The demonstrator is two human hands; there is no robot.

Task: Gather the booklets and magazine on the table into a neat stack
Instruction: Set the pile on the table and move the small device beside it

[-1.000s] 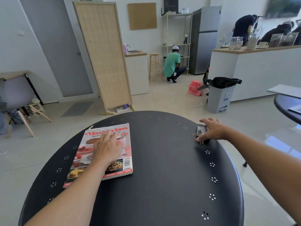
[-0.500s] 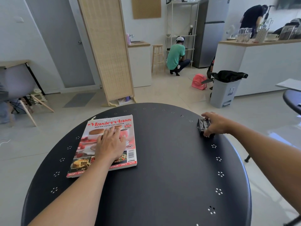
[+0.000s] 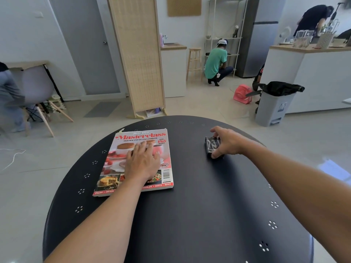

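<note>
A red and white "Masterclass" cookbook magazine (image 3: 121,149) lies flat on the left half of the round black table (image 3: 190,215). My left hand (image 3: 142,162) rests flat on its cover, fingers spread. Toward the table's far right lies a small dark booklet (image 3: 211,146). My right hand (image 3: 226,142) is curled over the booklet's right side, thumb at its near edge and fingers at its far edge. Part of the booklet is hidden under that hand.
The table's rim has small perforated patterns. Beyond it stand a rattan screen (image 3: 138,54), a grey bin with a black bag (image 3: 273,105), a pink fan (image 3: 243,93) and a white counter (image 3: 313,78). A person in a green shirt (image 3: 215,61) crouches by shelves.
My right hand has dragged the small booklet leftward, inward from the table's right edge, and closed more around it. My left hand stays on the magazine.
</note>
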